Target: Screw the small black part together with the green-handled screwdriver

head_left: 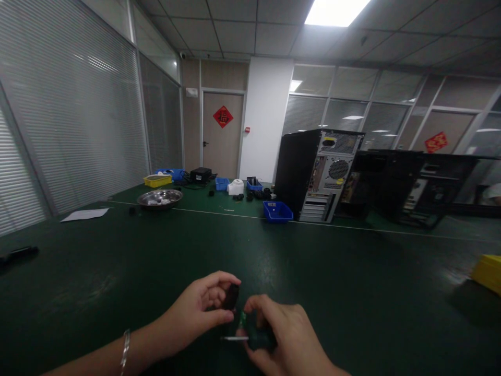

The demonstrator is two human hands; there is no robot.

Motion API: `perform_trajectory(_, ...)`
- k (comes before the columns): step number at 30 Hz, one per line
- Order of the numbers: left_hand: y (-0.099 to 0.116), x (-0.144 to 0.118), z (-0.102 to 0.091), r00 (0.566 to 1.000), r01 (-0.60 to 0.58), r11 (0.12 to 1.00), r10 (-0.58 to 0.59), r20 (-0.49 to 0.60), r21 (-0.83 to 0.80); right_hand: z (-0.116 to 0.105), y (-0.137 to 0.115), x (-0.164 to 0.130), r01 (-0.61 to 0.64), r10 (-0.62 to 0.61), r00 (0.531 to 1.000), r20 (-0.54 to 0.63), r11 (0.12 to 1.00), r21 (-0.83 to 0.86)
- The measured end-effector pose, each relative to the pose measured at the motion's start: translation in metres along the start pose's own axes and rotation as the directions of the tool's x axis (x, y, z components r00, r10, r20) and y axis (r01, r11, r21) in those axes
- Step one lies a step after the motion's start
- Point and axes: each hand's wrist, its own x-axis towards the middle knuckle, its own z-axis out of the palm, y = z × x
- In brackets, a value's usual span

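From the head view, your left hand (pixel 195 308) pinches a small black part (pixel 230 296) between thumb and fingers, held just above the green tabletop (pixel 156 261) at the near edge, right in front of you. Your right hand (pixel 285 334) is clenched around a screwdriver (pixel 254 338) with a dark green handle, its thin metal shaft pointing left under the black part. The part looks light, rigid and small enough to slip, so you do best keeping it by its sides between thumb and forefinger; the screwdriver looks stiff and a little heavier, safest held on the handle, away from the tip. Much is hard to make out: the part is dark against a dark tabletop, half covered by your fingers, and its shape and any screw in it cannot be told. The screwdriver's handle is mostly hidden in your palm, and whether its tip touches the part is unclear. Well apart, a computer case (pixel 319 175), a blue bin (pixel 277 211) and a metal bowl (pixel 159 198) stand on the far tabletop.
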Motion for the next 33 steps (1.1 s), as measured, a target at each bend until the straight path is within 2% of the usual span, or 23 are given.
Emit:
perform_trajectory(2,0.005,-0.005,0.008,1.000,-0.015,0.998,0.014,0.021,0.064,0.003,0.003,-0.003,0.088,-0.090,0.995,-0.033,0.995,-0.040)
perform_trajectory(7,0.013,-0.011,0.021,0.998,-0.053,0.992,0.050,0.030,0.112,0.007,0.002,-0.004,0.128,-0.137,0.988,-0.076,0.986,-0.111)
perform_trajectory(13,0.013,-0.012,0.021,1.000,-0.009,0.999,0.009,-0.001,0.031,0.012,0.004,-0.004,0.183,-0.207,0.952,-0.224,0.976,-0.122)
perform_trajectory(19,0.017,-0.015,0.020,0.999,-0.008,0.991,0.001,0.053,0.133,0.016,0.005,-0.003,0.289,-0.313,0.903,-0.295,0.949,-0.123)
perform_trajectory(26,0.011,-0.013,0.017,0.999,-0.047,0.976,0.041,0.031,0.211,0.017,0.005,-0.003,0.225,-0.263,0.932,-0.251,0.960,-0.170)
perform_trajectory(29,0.010,-0.013,0.017,0.999,-0.039,0.974,0.032,0.035,0.224,0.018,0.005,-0.003,0.225,-0.276,0.925,-0.260,0.951,-0.211)
perform_trajectory(33,0.008,-0.014,0.017,0.998,-0.020,0.990,0.012,0.060,0.141,0.017,0.005,-0.001,0.243,-0.320,0.916,-0.244,0.923,-0.297)
